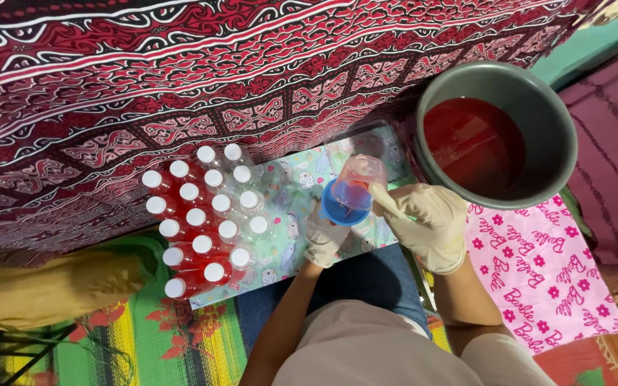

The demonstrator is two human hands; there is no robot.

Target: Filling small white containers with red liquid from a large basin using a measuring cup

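Observation:
Both my hands wear cream gloves. My right hand holds a clear plastic cup tipped over a blue funnel; red liquid shows in the cup. My left hand is under the funnel, gripping what it sits on; that thing is hidden, probably a small bottle. Both hands are above a pale patterned mat, just left of a grey bucket that holds dark red liquid.
Several small white-capped bottles of red liquid stand in rows on the mat's left part. A red patterned cloth hangs behind. A pink printed cloth lies to the right, a green striped mat lower left.

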